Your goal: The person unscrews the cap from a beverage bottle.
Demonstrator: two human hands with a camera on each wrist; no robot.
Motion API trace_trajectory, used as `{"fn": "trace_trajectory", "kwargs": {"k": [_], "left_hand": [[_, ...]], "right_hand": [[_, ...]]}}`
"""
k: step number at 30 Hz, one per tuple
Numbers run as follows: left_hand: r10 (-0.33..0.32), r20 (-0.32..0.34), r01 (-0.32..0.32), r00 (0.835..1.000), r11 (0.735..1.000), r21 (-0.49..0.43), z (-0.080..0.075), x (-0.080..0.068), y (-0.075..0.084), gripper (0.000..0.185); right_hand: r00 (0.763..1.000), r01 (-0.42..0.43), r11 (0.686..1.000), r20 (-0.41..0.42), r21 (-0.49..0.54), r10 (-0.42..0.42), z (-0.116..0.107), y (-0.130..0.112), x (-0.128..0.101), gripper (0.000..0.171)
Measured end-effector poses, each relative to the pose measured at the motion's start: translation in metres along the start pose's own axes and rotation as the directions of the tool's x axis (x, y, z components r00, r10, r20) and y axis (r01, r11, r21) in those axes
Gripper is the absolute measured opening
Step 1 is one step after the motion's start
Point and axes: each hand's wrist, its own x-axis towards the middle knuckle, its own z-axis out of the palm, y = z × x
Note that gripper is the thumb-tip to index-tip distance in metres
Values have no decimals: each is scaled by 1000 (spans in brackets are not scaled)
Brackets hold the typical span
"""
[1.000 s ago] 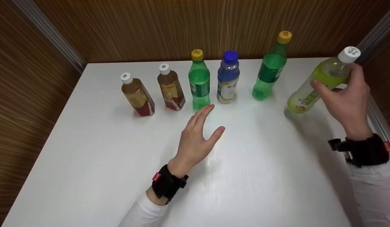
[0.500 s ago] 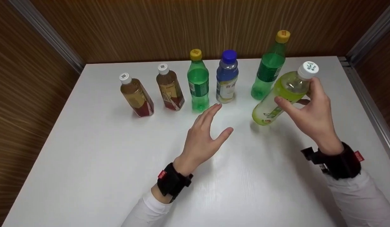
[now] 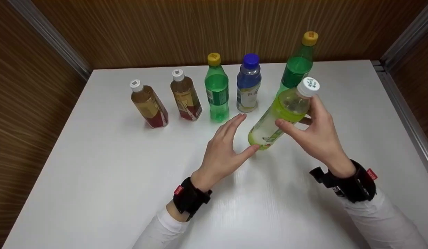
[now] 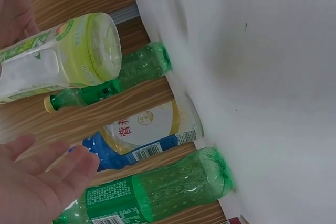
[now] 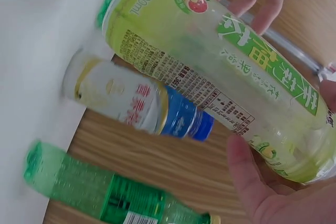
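Right hand (image 3: 317, 135) — fingers and thumb curled round the upper body of the yellow-green bottle (image 3: 278, 116), just under its white cap (image 3: 308, 86). The bottle is tilted, cap up and toward the right hand, base pointing down toward the left hand; it looks clear of the white table (image 3: 96, 173), though the head view does not settle whether the base grazes the surface.

Left hand (image 3: 222, 148) — spread and relaxed, holding nothing. Its thumb tip lies just beside the bottle's base; contact cannot be told.

The bottle: pale translucent plastic, yellow-green drink filling most of it, a printed label with fruit art and fine text round the body (right wrist view (image 5: 220, 72)), ribbed round base (left wrist view (image 4: 100, 45)).

Progress, as a judgement: the lift is done, the bottle carried in the air between the two hands. Setting it down is not done; no spot for it is marked.

Beyond the hands, a row stands upright along the far side of the table. Just past the left fingertips: a green bottle (image 3: 217, 91) with yellow cap and a blue-capped bottle (image 3: 248, 88). Behind the held bottle: a taller green bottle (image 3: 298, 58), partly hidden. Farther left of the left hand: two brown tea bottles (image 3: 148, 103) with white caps.
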Motion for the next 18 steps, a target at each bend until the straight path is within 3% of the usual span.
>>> {"fn": "trace_trajectory", "kwargs": {"k": [11,18], "left_hand": [[-25,63,24,998,999,21,0,0,0,93],[-23,62,22,998,1000,6,0,-2,-2,97]], "right_hand": [[997,8,999,79,52,-12,27,-10,-7,80],[995,12,997,101,82,-21,38,-16,-11,80]]}}
